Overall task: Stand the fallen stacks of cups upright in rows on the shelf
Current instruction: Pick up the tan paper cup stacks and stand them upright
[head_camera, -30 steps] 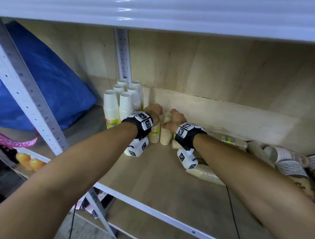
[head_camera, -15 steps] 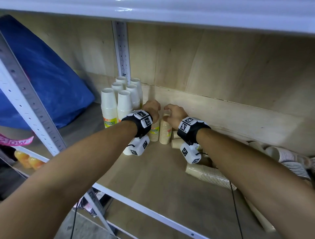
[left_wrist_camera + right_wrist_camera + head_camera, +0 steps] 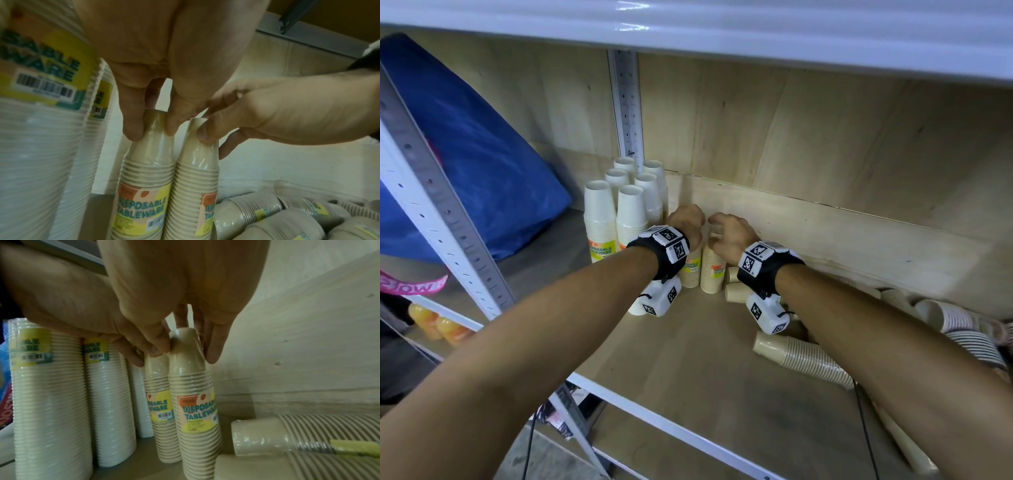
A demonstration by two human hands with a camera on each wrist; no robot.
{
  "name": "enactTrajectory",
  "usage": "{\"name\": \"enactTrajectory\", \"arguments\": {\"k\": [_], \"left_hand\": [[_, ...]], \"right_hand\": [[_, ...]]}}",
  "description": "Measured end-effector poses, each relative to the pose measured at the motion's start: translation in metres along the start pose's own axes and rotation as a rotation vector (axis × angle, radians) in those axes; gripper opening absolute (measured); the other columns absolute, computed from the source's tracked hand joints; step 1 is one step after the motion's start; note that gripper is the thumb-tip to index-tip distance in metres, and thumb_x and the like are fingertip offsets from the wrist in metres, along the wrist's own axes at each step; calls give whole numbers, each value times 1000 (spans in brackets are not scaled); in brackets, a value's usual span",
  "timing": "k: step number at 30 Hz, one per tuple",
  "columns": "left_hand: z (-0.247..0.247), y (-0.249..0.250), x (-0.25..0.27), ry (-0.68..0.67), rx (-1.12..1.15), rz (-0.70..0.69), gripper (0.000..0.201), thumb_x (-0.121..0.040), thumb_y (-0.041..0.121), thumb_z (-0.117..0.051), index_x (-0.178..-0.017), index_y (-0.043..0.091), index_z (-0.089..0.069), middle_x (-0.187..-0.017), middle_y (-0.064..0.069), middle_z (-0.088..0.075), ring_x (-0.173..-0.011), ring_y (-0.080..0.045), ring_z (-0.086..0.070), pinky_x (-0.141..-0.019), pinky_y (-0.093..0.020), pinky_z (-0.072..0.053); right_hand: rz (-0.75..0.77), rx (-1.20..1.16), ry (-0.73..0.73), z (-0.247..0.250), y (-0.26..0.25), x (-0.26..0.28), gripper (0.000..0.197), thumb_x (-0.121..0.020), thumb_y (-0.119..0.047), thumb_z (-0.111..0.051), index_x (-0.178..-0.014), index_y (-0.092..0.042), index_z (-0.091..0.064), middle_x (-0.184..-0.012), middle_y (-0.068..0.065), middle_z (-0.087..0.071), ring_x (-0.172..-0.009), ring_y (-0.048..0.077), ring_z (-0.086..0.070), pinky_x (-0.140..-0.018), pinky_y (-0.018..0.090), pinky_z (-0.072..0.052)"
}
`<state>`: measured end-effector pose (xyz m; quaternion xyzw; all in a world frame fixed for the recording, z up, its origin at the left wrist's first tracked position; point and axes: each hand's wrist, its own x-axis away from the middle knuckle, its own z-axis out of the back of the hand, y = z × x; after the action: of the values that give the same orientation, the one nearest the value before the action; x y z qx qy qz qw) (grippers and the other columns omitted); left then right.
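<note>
Two beige stacks of cups (image 3: 713, 270) stand touching on the shelf (image 3: 688, 359) near the back wall, beside the white stacks (image 3: 631, 219); the left hand (image 3: 686, 222) pinches one top, the right hand (image 3: 729, 236) the other; settle both bases flat before easing each grip off; fallen stacks (image 3: 801, 358) wait at right.
</note>
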<state>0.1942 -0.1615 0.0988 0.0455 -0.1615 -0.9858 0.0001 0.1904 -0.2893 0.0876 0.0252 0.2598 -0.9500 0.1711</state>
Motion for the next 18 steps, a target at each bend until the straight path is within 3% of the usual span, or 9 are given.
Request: {"name": "enactTrajectory", "arguments": {"k": [5,6,10,11,13,15,18], "left_hand": [[1,0,2,-2,-18,-14,26,-85,-6,-56,-105,5,-68,-118,-9,-67,-108,-24,-64,-89,-29,-54],[2,0,3,-7,-21,-12,23,-84,-7,-57,-99,8,-66,-116,-9,-67,-107,-24,-64,-86,-28,-53],[4,-1,4,-26,-20,-4,33,-81,-7,-56,-108,6,-69,-111,-9,-67,-105,-25,-65,-82,-28,-54],[4,-1,4,-30,-27,-6,32,-81,-7,-55,-106,6,-68,-110,-8,-67,-104,-26,-65,-79,-27,-53],[4,1,6,-37,-47,-8,27,-83,-6,-55,-104,7,-67,-110,-7,-66,-105,-25,-65,-75,-26,-51],[4,3,7,-39,-55,-8,27,-85,-5,-55,-106,7,-67,-112,-7,-66,-106,-25,-64,-77,-26,-52],[6,3,9,-35,-38,3,36,-84,-6,-56,-116,7,-67,-118,-7,-66,-110,-24,-63,-86,-28,-52]], "right_hand": [[-14,34,17,0,-2,-2,29,-87,-19,-63,-115,-11,-62,-114,10,-65,-103,29,-61,-70,24,-36],[-17,33,17,-1,-2,-2,30,-87,-21,-64,-116,-11,-62,-116,10,-64,-105,29,-61,-70,25,-37],[8,47,19,-1,-3,1,47,-86,-20,-63,-132,-14,-54,-127,10,-58,-115,29,-57,-84,28,-47],[22,44,12,-1,-3,2,47,-85,-16,-62,-131,-14,-55,-125,10,-59,-113,27,-58,-82,27,-47],[35,53,-8,-1,-2,2,36,-83,-9,-58,-119,-14,-61,-105,6,-61,-101,25,-59,-74,25,-42],[14,81,-5,-2,0,1,17,-84,-9,-55,-94,-21,-62,-89,-1,-51,-85,22,-53,-68,24,-36],[-6,50,15,-4,0,0,34,-84,-12,-54,-65,-33,-36,-76,-9,-43,-78,18,-46,-61,22,-33]]}}
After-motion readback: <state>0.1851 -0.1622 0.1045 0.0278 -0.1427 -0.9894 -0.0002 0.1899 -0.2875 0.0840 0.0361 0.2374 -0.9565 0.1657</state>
